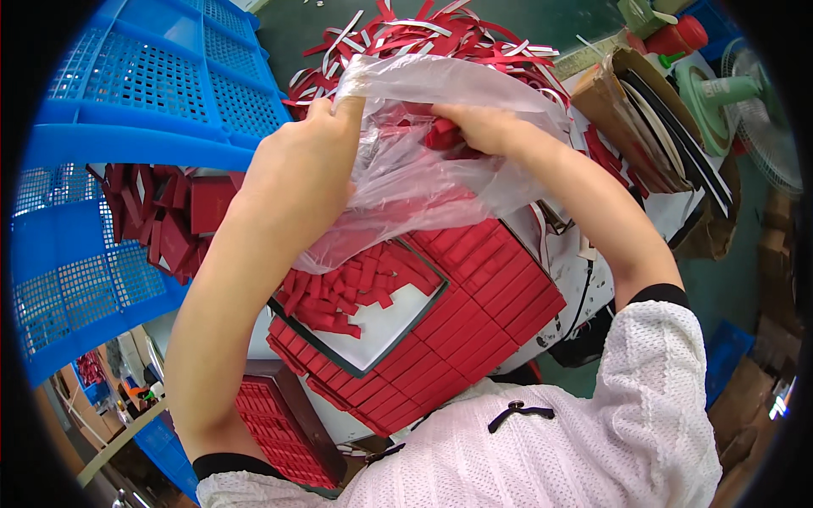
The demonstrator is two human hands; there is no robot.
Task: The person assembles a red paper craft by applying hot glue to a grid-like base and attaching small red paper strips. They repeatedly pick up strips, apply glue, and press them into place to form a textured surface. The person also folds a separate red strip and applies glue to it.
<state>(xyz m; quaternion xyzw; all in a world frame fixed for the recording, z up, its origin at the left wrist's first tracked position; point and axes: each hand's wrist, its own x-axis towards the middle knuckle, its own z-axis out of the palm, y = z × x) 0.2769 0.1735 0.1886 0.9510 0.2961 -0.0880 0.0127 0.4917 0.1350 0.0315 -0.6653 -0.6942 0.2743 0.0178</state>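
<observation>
A clear plastic bag (pixel 406 195) spreads across the middle, with small red fabric pieces showing through it. My left hand (pixel 309 161) is closed on the bag's gathered upper edge. At the bag's opening, my right hand (pixel 484 127) reaches in from the right, its fingers closed around small red fabric pieces (pixel 440 135). Below the bag sits a dark-rimmed tray with a white bottom (pixel 398 317), partly covered by loose red pieces (pixel 334 296). The tray rests on neat rows of red blocks (pixel 483 296). The bag hides the far side of both.
Blue plastic crates (pixel 152 85) stand at left, with red boxes (pixel 174 229) beside them. Red and white strips (pixel 423 38) lie in a heap beyond the bag. At right are a cardboard box (pixel 622 110) and a green fan (pixel 720 102). Near my left elbow leans a red-filled case (pixel 279 423).
</observation>
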